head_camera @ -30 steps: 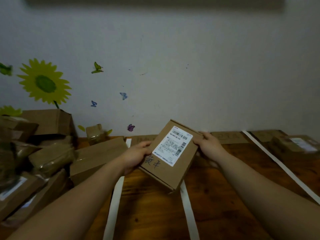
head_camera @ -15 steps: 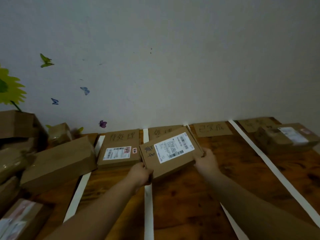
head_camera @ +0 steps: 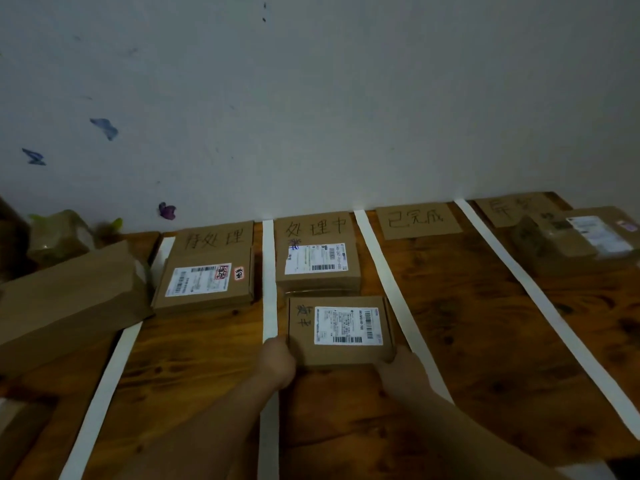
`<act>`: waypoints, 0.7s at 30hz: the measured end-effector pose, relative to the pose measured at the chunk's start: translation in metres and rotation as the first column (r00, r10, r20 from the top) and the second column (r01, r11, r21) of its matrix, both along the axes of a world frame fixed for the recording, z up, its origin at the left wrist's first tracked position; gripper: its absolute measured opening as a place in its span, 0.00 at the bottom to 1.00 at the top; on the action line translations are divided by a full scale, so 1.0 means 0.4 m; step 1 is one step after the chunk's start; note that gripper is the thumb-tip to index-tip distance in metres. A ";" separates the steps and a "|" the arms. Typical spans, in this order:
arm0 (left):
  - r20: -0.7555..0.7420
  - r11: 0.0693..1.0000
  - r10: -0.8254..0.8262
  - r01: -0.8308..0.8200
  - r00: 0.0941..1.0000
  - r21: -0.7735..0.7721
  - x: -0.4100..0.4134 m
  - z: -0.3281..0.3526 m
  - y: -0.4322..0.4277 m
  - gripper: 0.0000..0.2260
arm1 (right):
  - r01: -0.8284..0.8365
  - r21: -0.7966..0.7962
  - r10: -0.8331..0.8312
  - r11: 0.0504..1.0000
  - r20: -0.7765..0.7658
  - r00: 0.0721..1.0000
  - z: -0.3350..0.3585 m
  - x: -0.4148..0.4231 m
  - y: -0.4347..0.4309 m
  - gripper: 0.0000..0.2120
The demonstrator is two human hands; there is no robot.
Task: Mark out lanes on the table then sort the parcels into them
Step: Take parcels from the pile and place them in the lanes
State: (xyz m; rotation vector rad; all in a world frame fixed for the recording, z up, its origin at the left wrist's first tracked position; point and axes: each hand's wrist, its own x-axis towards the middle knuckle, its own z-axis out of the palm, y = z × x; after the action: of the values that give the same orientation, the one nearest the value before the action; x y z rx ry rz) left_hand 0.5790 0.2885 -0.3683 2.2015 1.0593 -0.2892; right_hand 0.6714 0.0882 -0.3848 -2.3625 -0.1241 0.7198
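Note:
A flat brown parcel (head_camera: 339,329) with a white shipping label lies on the wooden table (head_camera: 485,341) in the second lane, between two white tape strips (head_camera: 269,289) (head_camera: 388,282). My left hand (head_camera: 277,363) grips its near left corner and my right hand (head_camera: 403,370) its near right corner. Behind it in the same lane sits another labelled parcel (head_camera: 317,263) under a handwritten cardboard sign (head_camera: 315,226). The first lane holds one parcel (head_camera: 206,282) below its own sign (head_camera: 214,237).
A long brown box (head_camera: 65,303) and more parcels pile up at the left. The third lane has only a cardboard sign (head_camera: 417,220). A further tape strip (head_camera: 540,306) borders a fourth lane with a parcel (head_camera: 581,244) at the far right. The wall stands behind.
The parcel went from held up tilted in the air to lying flat on the table in the second lane, in front of the other parcel. Both hands stayed on it.

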 end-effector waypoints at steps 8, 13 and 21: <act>0.032 1.000 -0.020 0.020 0.999 -0.023 0.024 -0.020 0.033 0.12 | -0.030 0.001 0.030 1.000 -0.029 0.999 0.017 0.030 0.027 0.24; 0.141 1.000 -0.012 0.009 0.990 0.022 -0.030 0.113 0.074 0.24 | -0.109 -0.064 0.121 0.992 0.208 0.971 0.147 0.036 0.113 0.29; 0.178 0.970 0.073 -0.112 0.981 0.216 -0.338 0.329 0.395 0.24 | -0.539 0.082 0.497 0.838 0.292 0.817 0.364 -0.118 0.472 0.23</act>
State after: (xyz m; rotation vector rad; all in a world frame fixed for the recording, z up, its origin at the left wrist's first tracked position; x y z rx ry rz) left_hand 0.4436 0.4466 -0.2366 2.3185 1.1430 0.0624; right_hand 0.6241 0.2770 -0.2392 -2.2627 -0.9439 0.6070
